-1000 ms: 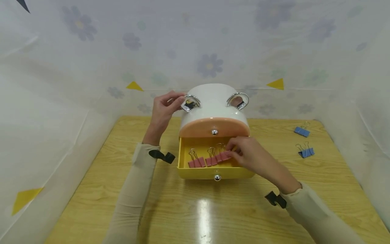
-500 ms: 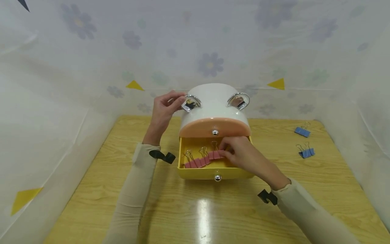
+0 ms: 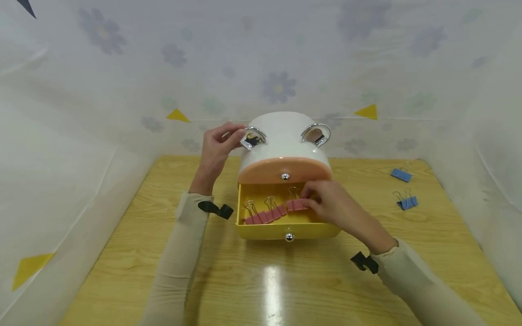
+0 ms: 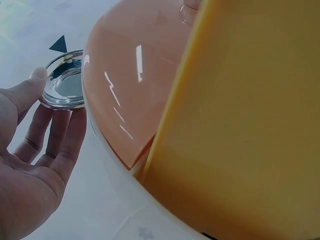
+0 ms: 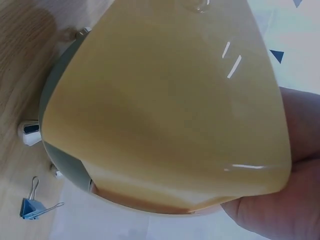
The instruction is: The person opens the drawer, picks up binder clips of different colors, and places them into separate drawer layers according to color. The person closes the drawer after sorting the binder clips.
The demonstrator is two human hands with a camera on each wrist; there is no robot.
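Pinching the rightmost pink binder clip (image 3: 297, 204) between curled thumb and fingertips, the right hand (image 3: 334, 207) is reaching into the open yellow drawer (image 3: 285, 230) of the small white organiser (image 3: 283, 136); two more pink clips (image 3: 263, 215) are lying in a slanted row just to its left on the drawer floor, wire handles pointing toward the back. Meanwhile the left hand (image 3: 216, 147) is steadying the organiser from the side, thumb and fingers (image 4: 60, 145) lightly closing around the left chrome ring handle (image 4: 64, 86) near the top; the fingers are looking fairly straight, touching rather than clenching. Above the drawer a peach drawer (image 3: 285, 171) with a chrome knob is sitting closed. By my judgement the clip is handling as light, stiff and springy, its painted body a little slick; the flat sides of the body are offering the surest hold, the wire loops being apt to swivel. Out on the wooden table (image 3: 261, 290), two blue binder clips (image 3: 403, 190) are lying well apart from the organiser, to its right.
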